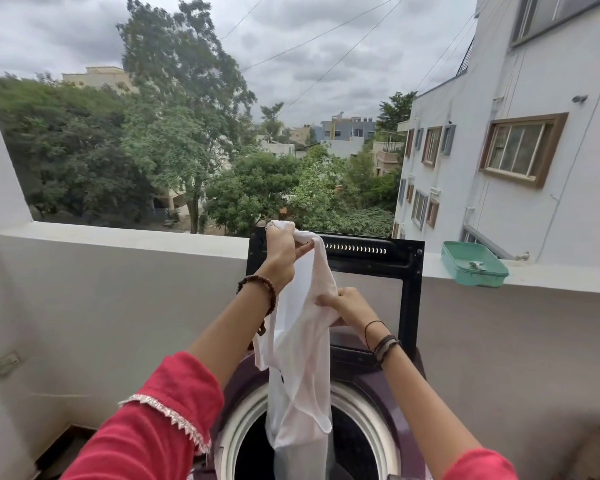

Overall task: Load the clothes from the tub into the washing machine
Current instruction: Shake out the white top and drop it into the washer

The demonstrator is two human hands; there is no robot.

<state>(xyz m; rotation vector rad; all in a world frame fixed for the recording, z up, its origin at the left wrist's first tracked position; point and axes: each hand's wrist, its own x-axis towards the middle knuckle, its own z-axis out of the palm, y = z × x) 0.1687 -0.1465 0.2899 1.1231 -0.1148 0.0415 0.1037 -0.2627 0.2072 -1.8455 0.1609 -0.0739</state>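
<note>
A thin white garment (298, 368) hangs stretched above the open top of a purple top-loading washing machine (381, 379). My left hand (281, 252) grips its upper end high up, in front of the raised lid (371, 252). Lower and to the right, my right hand (347, 306) clutches a bunch of the same cloth at its middle. The garment's lower end dangles into the round white-rimmed drum opening (364, 410). The tub is not in view.
A white balcony parapet (118, 237) runs behind the machine. A green plastic tray (473, 263) sits on its ledge at the right. A wall stands at the left and something pale lies at the bottom right corner.
</note>
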